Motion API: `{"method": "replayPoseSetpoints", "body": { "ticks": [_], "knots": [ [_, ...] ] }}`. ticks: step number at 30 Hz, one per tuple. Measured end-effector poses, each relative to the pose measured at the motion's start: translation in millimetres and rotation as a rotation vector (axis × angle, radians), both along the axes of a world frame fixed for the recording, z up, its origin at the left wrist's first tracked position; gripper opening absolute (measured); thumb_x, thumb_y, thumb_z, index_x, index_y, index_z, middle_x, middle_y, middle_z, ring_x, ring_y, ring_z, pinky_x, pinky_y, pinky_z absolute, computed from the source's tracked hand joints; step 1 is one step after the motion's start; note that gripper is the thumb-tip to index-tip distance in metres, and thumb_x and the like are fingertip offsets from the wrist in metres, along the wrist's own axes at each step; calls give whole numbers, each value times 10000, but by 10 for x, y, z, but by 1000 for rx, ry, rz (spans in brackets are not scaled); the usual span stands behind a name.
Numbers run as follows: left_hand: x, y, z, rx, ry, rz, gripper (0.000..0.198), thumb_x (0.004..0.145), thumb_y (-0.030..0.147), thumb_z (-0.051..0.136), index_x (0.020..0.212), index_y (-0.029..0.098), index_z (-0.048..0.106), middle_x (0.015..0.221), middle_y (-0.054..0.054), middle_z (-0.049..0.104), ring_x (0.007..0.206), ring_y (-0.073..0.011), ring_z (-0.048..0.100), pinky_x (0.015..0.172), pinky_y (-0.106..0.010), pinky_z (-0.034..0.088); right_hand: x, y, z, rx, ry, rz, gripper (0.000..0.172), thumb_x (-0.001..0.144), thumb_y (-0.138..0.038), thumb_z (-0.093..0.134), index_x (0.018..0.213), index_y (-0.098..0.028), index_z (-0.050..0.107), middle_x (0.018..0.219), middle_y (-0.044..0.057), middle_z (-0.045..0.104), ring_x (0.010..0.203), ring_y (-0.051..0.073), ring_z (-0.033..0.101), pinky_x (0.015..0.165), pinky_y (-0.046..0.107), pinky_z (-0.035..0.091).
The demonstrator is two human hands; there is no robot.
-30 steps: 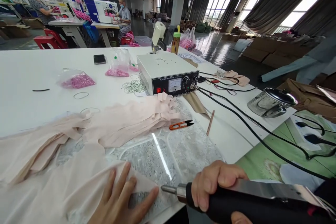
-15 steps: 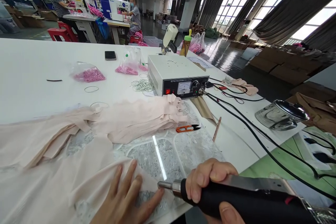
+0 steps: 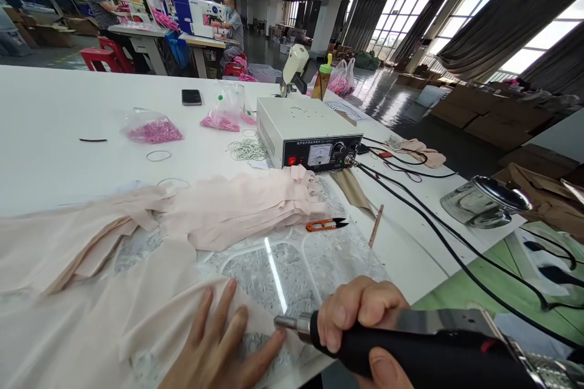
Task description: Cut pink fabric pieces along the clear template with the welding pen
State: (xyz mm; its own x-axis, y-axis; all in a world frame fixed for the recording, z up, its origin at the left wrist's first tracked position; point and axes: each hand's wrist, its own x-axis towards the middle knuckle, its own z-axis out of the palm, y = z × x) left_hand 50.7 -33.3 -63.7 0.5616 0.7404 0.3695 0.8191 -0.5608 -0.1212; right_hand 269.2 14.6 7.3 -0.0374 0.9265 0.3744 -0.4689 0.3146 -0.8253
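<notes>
My left hand [image 3: 223, 340] lies with fingers spread on a pale pink fabric piece [image 3: 159, 292], pressing it against the grey patterned mat [image 3: 274, 267]. My right hand [image 3: 365, 322] is wrapped round a black handheld ultrasonic welding tool [image 3: 410, 349]. Its metal tip [image 3: 286, 321] points left and meets the fabric edge beside my left thumb; whether it presses down I cannot tell. Behind the hands lies a stack of pale pink fabric pieces [image 3: 246, 203]. Orange thread snips [image 3: 325, 225] rest at the right end of that stack.
A white ultrasonic generator box [image 3: 310, 127] stands behind the fabric, with black cables [image 3: 424, 213] running to the right. A lidded glass cup [image 3: 479, 203] is near the right edge. Farther back are bags of pink bits [image 3: 152, 127], a phone [image 3: 191, 97] and a bottle [image 3: 322, 80]. Two people sew beyond.
My right hand and the tool body have shifted slightly left, while the tip stays by my left thumb. My left hand and the fabric look almost unchanged.
</notes>
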Motion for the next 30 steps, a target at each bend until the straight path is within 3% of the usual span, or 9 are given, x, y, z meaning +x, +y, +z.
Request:
{"method": "replayPoseSetpoints", "body": {
  "ticks": [7,13,21,30],
  "knots": [
    [51,-6,-55,-13,-117,39,632,871,762,567,1455,571,417,1139,-35,610,1355,-423,427,1105,-641,318,0,17,34,-1,24,-59,149,889,-378,629,973,-260,593,824,6,572,595,129,595,540,285,526],
    [51,27,-135,63,-131,6,610,879,766,540,1439,536,466,1113,-44,618,1321,-434,454,1100,-636,294,-24,43,4,24,12,-34,160,894,-381,631,982,-253,588,827,4,566,592,126,593,533,283,527],
    [-1,34,-23,50,-26,-23,675,825,786,609,1428,505,495,1141,-38,615,1305,-431,469,1095,-612,321,-114,85,-19,25,35,10,162,890,-376,627,998,-260,593,847,4,574,613,123,606,553,276,522],
    [1,35,-59,78,-55,-26,604,873,717,596,1431,513,486,1125,-34,592,1325,-428,434,1137,-609,253,-178,75,-8,-1,25,27,121,900,-354,615,975,-263,592,857,2,581,626,120,609,586,277,527]
  ]
}}
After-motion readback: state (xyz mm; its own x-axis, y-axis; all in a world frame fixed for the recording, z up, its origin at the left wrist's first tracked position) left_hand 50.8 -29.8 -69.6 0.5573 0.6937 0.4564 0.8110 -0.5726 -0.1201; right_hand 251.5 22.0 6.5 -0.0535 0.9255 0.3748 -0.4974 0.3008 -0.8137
